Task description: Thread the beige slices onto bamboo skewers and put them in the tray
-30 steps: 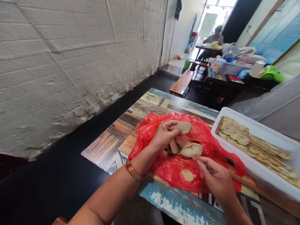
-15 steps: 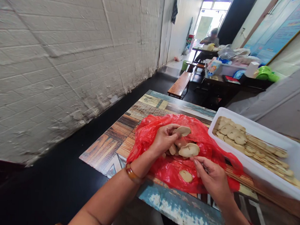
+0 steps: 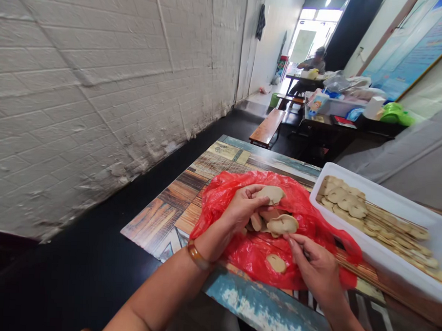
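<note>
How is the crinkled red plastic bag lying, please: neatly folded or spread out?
Spread out: the crinkled red plastic bag lies loosely over the patterned tabletop, with pale flat slices exposed on it.

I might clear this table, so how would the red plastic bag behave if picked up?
The red plastic bag would probably be floppy, given its crumpled folds. It also looks light, since the plastic appears thin. The pale slice lying on its near part might slide off if lifted, as nothing visible holds it down.

Head-worn, looking forward and down, close over table (image 3: 175, 195) at lower centre, toward distant bright opening (image 3: 319, 30) at upper right
</note>
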Demonstrator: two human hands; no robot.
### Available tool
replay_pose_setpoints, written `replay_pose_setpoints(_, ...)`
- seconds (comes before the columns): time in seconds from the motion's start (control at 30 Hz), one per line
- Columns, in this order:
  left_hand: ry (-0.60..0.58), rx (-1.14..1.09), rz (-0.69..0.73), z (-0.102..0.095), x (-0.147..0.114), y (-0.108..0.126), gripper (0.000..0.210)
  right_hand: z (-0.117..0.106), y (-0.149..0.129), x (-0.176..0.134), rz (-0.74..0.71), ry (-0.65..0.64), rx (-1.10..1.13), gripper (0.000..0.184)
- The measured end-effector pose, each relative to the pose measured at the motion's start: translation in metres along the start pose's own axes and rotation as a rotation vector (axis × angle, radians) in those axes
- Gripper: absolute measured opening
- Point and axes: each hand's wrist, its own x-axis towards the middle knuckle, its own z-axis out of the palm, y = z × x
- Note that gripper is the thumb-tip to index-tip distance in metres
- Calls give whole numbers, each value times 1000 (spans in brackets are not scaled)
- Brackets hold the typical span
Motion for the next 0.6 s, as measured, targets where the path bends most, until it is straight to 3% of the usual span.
replay_pose_setpoints(0.6, 2, -82, -79, 0, -1, -2, 35, 4, 10, -1, -27, 11, 11, 28)
